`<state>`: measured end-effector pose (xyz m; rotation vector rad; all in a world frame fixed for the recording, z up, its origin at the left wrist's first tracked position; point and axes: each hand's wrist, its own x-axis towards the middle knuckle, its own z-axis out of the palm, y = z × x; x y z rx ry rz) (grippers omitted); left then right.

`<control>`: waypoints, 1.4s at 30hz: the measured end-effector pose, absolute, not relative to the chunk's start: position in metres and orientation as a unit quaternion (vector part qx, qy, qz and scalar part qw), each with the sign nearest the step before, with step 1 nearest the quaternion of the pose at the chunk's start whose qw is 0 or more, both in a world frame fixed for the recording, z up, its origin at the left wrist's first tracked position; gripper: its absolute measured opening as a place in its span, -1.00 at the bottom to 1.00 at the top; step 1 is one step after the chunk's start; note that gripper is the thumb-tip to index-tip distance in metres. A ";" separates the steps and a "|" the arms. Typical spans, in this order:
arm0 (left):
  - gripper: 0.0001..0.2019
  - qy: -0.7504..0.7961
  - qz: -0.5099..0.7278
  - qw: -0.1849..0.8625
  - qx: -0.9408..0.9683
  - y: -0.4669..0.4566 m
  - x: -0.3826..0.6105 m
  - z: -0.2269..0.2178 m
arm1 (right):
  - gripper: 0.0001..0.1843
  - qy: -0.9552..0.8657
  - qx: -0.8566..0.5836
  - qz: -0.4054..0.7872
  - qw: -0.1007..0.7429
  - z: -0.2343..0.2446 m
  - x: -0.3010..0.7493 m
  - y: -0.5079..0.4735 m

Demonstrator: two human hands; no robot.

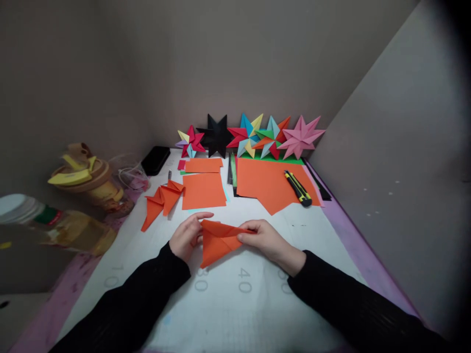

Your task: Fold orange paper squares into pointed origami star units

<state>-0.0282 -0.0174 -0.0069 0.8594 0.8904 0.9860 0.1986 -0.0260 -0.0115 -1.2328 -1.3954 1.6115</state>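
A folded piece of orange paper [220, 243], with visible creases and a point toward the right, is held just above the white mat. My right hand [265, 239] pinches its right end, thumb in front and fingers behind. At the paper's left edge is my left hand [187, 236], its index finger stretched along the top and the other fingers curled, partly hidden by the paper. Two folded orange paper pieces [162, 198] lie up and left of my left hand. Beyond them sits a stack of orange paper squares [203, 190].
Several folded paper stars [301, 136] lean against the back wall. A yellow-black utility knife [299, 189] lies on a large orange sheet [257, 179]. On the left are a black phone [156, 160], a lidded cup [93, 181] and a jar [69, 228]. The mat [228, 314] carries printed numbers.
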 end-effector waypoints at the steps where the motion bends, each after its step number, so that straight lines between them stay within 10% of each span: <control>1: -0.46 0.408 0.426 0.698 0.406 -0.018 -0.028 -0.008 | -0.87 -0.538 -0.476 0.619 0.318 -0.012 0.200 -0.025; 5: -0.57 0.471 0.368 0.664 0.450 -0.018 -0.026 -0.013 | -0.85 -0.534 -0.474 0.632 0.301 -0.012 0.202 -0.023; 10: -0.66 0.522 0.400 0.619 0.430 -0.020 -0.019 -0.017 | -0.44 -0.434 -0.471 0.588 0.493 -0.017 0.195 -0.022; 14: -0.68 0.502 0.396 0.625 0.448 -0.024 -0.014 -0.014 | -0.58 -0.460 -0.448 0.529 0.555 -0.021 0.189 -0.026; 23: -0.61 0.485 0.413 0.674 0.374 -0.026 -0.010 -0.011 | -0.85 -0.620 -0.435 0.490 0.432 -0.014 0.184 -0.038; 35: -0.84 0.422 0.373 0.578 0.590 -0.027 -0.025 0.000 | -0.64 -0.568 -0.404 0.607 0.382 -0.014 0.192 -0.037; 42: -0.61 0.390 0.380 0.569 0.616 -0.028 -0.027 -0.001 | -0.53 -0.546 -0.348 0.649 0.399 -0.021 0.194 -0.037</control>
